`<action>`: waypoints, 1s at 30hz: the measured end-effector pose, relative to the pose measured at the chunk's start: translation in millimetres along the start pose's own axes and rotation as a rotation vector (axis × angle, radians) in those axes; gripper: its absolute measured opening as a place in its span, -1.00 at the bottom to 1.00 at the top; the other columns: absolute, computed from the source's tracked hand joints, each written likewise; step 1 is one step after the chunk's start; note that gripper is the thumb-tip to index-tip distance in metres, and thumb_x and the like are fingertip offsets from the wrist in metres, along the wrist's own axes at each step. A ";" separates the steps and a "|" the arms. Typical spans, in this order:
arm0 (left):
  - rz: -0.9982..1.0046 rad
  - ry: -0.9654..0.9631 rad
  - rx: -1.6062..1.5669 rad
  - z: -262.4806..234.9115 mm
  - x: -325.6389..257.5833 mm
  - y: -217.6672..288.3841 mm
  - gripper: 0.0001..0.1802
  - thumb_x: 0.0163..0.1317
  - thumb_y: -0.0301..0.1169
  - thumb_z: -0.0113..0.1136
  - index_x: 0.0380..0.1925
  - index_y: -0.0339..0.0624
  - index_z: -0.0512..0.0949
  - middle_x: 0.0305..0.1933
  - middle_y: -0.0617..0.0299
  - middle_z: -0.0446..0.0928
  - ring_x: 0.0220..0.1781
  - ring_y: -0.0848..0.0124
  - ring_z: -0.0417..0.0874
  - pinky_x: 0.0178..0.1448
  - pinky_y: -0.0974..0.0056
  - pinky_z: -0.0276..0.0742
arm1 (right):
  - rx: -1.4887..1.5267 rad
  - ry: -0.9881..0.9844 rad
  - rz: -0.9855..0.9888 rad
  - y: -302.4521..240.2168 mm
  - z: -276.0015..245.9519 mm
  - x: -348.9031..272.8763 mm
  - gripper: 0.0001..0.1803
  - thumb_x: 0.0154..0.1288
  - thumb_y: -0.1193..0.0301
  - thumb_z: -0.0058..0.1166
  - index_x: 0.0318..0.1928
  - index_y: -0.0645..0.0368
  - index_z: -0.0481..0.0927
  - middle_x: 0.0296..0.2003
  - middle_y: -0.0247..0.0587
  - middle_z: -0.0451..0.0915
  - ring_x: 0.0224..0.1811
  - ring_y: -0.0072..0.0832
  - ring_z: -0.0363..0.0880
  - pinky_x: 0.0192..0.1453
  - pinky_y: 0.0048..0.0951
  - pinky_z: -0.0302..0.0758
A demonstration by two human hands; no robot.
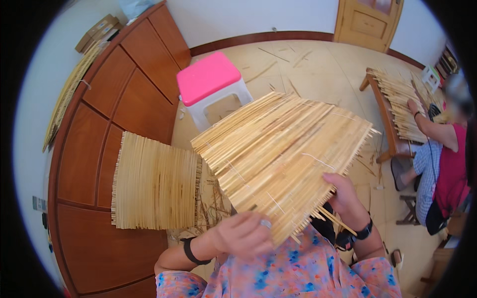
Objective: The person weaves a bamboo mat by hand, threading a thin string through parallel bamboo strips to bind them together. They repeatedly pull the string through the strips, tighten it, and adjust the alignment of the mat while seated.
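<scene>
1. At far left, a wooden cabinet (94,144), with a second mat (156,184) standing upright close to its front; little spare room for swinging that way.
2. Next, beyond the far left edge of the held mat (283,149), a pink-topped stool (208,77), another limit on that side.
3. Left hand (246,236) at the near left corner, fingers bunched over the edge; thumb hidden, so cannot tell how firm the grip.
4. Held mat ahead of both hands, raised and tilted, stalks running from near left to far right, ragged ends along the right edge.
5. Right hand (344,194) at that ragged edge, pinching it, thumb on top; just beside, protruding stalks (337,222).
6. Farther right, open floor (355,74), then a worktop (390,133) well apart, bearing a third mat (395,102) under a co-worker's hand (414,106).
</scene>
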State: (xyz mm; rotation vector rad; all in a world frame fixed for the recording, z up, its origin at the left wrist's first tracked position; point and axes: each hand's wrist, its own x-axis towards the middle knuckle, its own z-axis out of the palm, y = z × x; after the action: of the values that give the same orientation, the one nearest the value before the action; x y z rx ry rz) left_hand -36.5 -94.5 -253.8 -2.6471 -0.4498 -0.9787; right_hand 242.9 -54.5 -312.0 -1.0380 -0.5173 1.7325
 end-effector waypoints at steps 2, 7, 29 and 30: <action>0.056 0.024 0.058 -8.5 15.5 3.6 -0.82 0.02 -0.53 0.24 -0.57 -0.05 0.41 -0.39 0.26 0.52 -0.35 0.30 0.64 -0.30 0.38 0.62 | 0.071 -0.067 -0.072 -4.4 -7.2 -8.4 -0.44 0.28 0.43 0.15 0.26 0.37 0.40 0.06 0.00 0.62 0.07 -0.18 0.66 0.20 -0.18 0.62; 0.043 0.073 0.174 -9.7 7.8 -8.8 -0.77 -0.09 -0.63 0.32 -0.52 -0.11 0.46 -0.36 0.22 0.55 -0.30 0.26 0.66 -0.29 0.30 0.66 | 0.060 -0.174 -0.162 -9.8 6.2 10.0 -0.48 0.29 0.43 0.16 0.23 0.35 0.44 0.05 0.00 0.63 0.07 -0.22 0.66 0.18 -0.20 0.63; -0.695 -0.275 0.028 55.7 -92.5 -49.0 -0.67 -0.03 -0.69 0.26 -0.19 -0.27 0.56 -0.13 0.03 0.58 -0.07 0.01 0.65 0.02 0.11 0.62 | -0.330 -0.231 0.137 68.1 25.7 101.1 -0.75 0.34 0.31 0.24 -0.18 0.27 0.68 -0.43 -0.37 0.60 -0.48 -0.68 0.47 -0.48 -0.61 0.29; -0.717 -0.379 -0.057 42.8 -72.7 -49.9 -0.67 -0.01 -0.67 0.26 -0.18 -0.27 0.58 -0.12 0.02 0.57 -0.08 0.01 0.64 0.01 0.11 0.62 | -0.339 -0.226 0.134 69.0 22.7 102.9 -0.75 0.34 0.32 0.23 -0.18 0.28 0.69 -0.42 -0.35 0.61 -0.47 -0.66 0.49 -0.46 -0.60 0.32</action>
State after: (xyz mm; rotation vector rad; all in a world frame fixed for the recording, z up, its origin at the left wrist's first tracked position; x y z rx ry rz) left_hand -83.2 -47.2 -325.8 -2.7594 -1.5487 -0.6325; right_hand 174.3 14.2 -392.2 -1.1376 -0.9285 1.9362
